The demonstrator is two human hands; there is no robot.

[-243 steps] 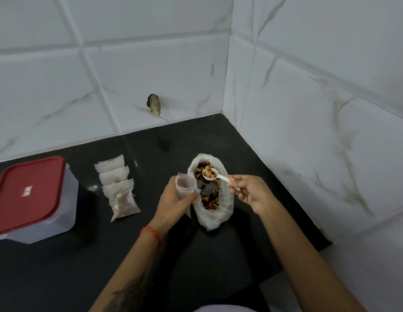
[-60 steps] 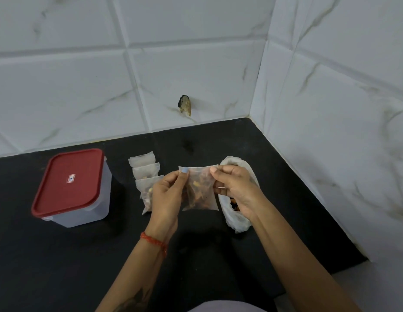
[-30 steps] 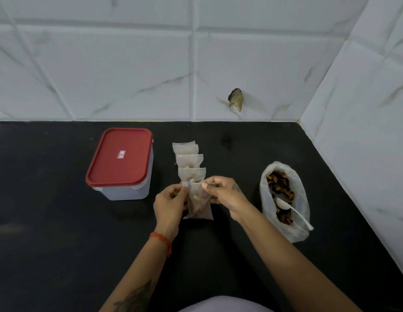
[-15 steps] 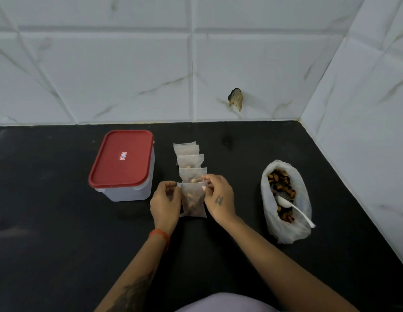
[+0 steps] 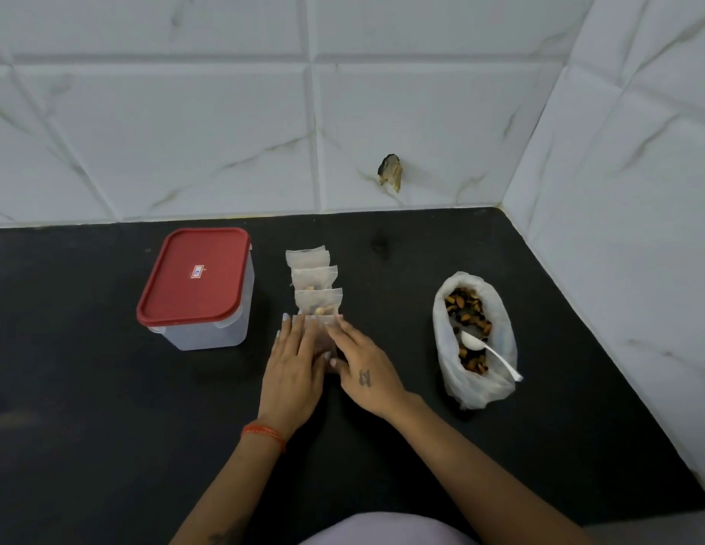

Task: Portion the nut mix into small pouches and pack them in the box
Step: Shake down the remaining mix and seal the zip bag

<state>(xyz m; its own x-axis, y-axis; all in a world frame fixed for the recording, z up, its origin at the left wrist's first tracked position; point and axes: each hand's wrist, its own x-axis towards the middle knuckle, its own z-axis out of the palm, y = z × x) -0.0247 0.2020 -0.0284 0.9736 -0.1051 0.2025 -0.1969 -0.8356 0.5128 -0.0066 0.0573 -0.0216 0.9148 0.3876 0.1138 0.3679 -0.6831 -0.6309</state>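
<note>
Two hands lie flat, fingers extended and gripping nothing, on the newest pouch (image 5: 322, 335) on the black worktop (image 5: 87, 407): left hand (image 5: 294, 369) and right hand (image 5: 362, 371) side by side, pressing it down. Three filled pouches (image 5: 314, 279) (overlapping in a row) run from it toward the wall. Left of that row stands the box (image 5: 197, 289), red lid on. Right of the row sits the nut mix bag (image 5: 475, 340), open, a white spoon (image 5: 488, 352) inside.

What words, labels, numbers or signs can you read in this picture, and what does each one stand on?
Small red-and-white sticker on the red lid of the clear plastic box: too small and blurred to read.
Small dark tattoo mark on the back of the right hand: shape unclear, not readable.
Nothing else carries text.
</note>
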